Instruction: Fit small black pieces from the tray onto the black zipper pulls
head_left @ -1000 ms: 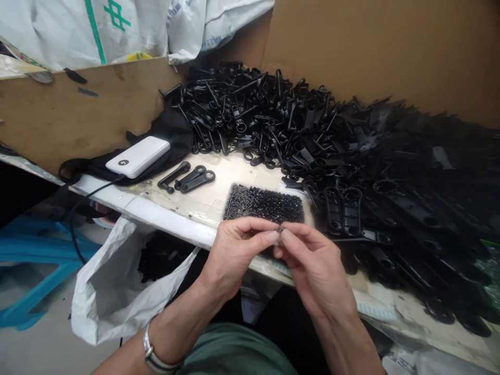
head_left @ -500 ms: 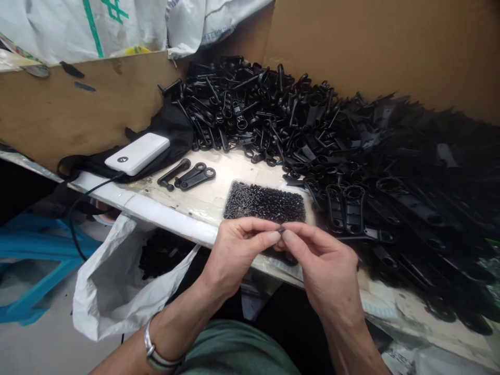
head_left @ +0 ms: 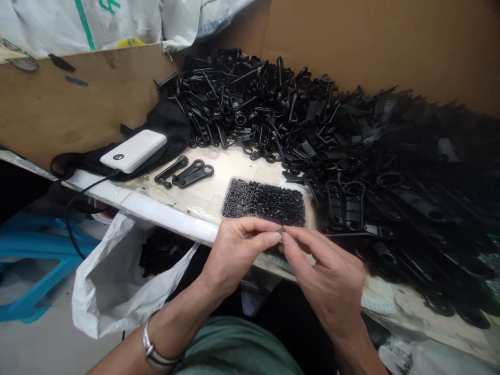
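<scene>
My left hand (head_left: 240,250) and my right hand (head_left: 326,271) meet at their fingertips, just in front of a shallow clear tray (head_left: 223,208). Pinched between the thumbs and forefingers is a tiny dark part (head_left: 282,230), mostly covered by the fingers, so its exact kind does not show. The tray is filled with small parts (head_left: 265,202), greyish at its left side and black toward the right. Beyond it, three black plastic crank-shaped arms (head_left: 193,173) lie apart from the others on the table.
A large heap of black plastic arms (head_left: 250,104) covers the table's back and right. A white power bank (head_left: 133,150) with a cable rests on black cloth at the left. Below the table edge hangs an open white bag (head_left: 97,291), beside a blue stool (head_left: 42,271).
My right hand's fingers have shifted, the thumb sliding slightly down and away from the left thumb. The tiny part stays pinched at the fingertips. The view has moved slightly.
</scene>
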Demonstrator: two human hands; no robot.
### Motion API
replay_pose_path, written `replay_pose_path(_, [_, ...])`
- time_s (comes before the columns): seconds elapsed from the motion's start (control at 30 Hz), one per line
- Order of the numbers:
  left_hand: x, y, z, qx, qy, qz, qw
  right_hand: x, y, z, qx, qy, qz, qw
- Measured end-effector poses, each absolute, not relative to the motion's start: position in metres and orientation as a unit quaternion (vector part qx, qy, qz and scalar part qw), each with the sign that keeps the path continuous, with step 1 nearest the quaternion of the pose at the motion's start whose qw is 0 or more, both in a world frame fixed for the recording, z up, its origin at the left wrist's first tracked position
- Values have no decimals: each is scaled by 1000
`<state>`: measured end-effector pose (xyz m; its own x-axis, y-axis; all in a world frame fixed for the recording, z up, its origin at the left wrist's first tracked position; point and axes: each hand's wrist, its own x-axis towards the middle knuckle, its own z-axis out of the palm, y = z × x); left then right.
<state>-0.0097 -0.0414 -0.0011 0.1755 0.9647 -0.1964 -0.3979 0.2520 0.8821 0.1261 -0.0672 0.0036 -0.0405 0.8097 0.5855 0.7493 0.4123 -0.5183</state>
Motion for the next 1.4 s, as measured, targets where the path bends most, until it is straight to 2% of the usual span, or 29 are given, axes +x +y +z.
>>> replay_pose_path(0.27, [-14, -41, -2, 400, 429, 471, 659, 127, -62, 1, -528, -743, -9, 412])
replay_pose_path(0.37, [-18, -41, -1, 484, 426, 459, 611, 129, -61, 3, -543, -731, 15, 413])
replay_pose_path(0.43, [-22, -42, 0, 594, 422, 454, 513, 135, -63, 5, -575, -701, 48, 419])
replay_pose_path(0.5, [-28, -42, -2, 719, 407, 432, 362, 145, -67, 8, -608, -669, 64, 423])
replay_pose_path(0.6, [-33, -44, -9, 846, 390, 330, 152, 162, -76, 8, -632, -658, 64, 405])
replay_pose_path(0.67, [-34, -45, -16, 880, 394, 259, 65, 171, -83, 5, -633, -671, 72, 379])
replay_pose_path(0.77, [-32, -47, -22, 896, 390, 211, -1, 178, -91, -2, -620, -696, 71, 357])
replay_pose_path(1.0, [-28, -51, -22, 903, 364, 225, -29, 180, -95, -12, -602, -718, 84, 338])
replay_pose_path(1.4, [-25, -65, -29, 888, 374, 261, 58, 174, -98, -18, -589, -742, 84, 308])
